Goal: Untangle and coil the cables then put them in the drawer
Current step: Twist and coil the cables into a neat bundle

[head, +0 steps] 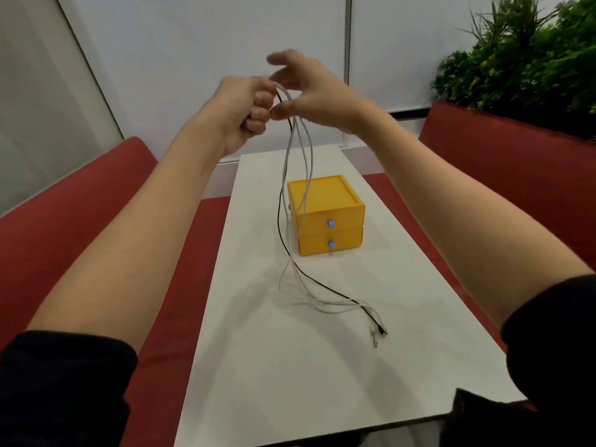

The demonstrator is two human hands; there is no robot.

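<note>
Both hands are raised high above the table. My left hand (243, 111) is closed in a fist that grips the tops of the white cables (301, 175) and a black cable (279, 221). My right hand (309, 88) is beside it, its thumb and a finger meeting at the strands just below the left fist, the other fingers spread. The cables hang down in front of the yellow two-drawer box (325, 214). Their lower ends and plugs (377, 333) trail on the white table (290, 366). Both drawers, each with a blue knob, are closed.
Red benches (80, 227) run along both sides of the narrow table. A green plant (529, 59) stands at the back right behind the right bench. A white wall lies beyond the table's far end.
</note>
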